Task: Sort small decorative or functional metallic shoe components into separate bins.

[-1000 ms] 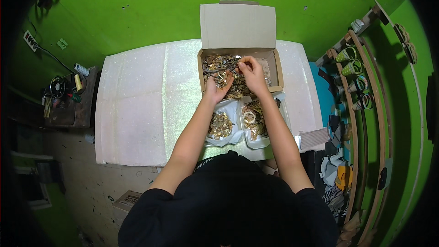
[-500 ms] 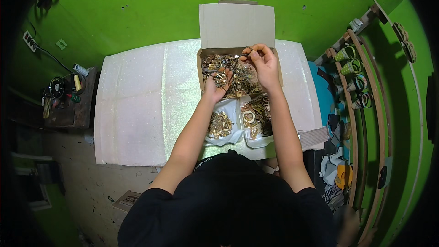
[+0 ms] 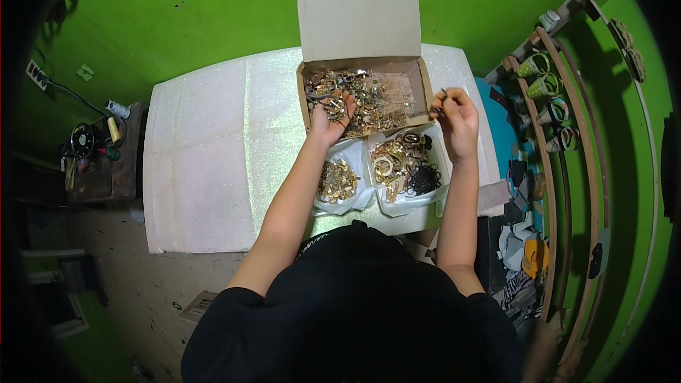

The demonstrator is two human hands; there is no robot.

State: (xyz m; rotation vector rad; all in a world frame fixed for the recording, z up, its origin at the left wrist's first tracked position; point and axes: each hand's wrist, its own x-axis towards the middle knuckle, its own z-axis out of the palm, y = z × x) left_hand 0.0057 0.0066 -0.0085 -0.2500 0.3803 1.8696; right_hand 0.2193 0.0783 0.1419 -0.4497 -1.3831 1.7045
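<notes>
An open cardboard box point(image 3: 425, 74) full of small gold, silver and dark metal trinkets stands on the table. Over its left part, my left hand point(image 3: 328, 126) is cupped palm up around several small metal pieces. My right hand point(image 3: 460, 128) is raised just past the box's right side, its thumb and fingers pinched on a small dark piece too small to name. Nearer me are two white-lined trays. The left tray point(image 3: 360, 197) holds gold pieces; the right tray point(image 3: 404, 207) holds gold pieces, a pale ring point(image 3: 383, 167) and a black tangled heap point(image 3: 424, 179).
A pale shiny sheet point(image 3: 198, 163) covers the table. To the left, a small dark stand point(image 3: 120, 170) carries thread spools. On the right a wooden rack point(image 3: 550, 135) holds sandals point(image 3: 546, 85), with fabric scraps point(image 3: 521, 234) beside it. A green wall point(image 3: 234, 14) rises behind.
My right hand has moved right and a little toward me, from over the box to beside it. My left hand stays cupped over the box. The right tray shows more fully.
</notes>
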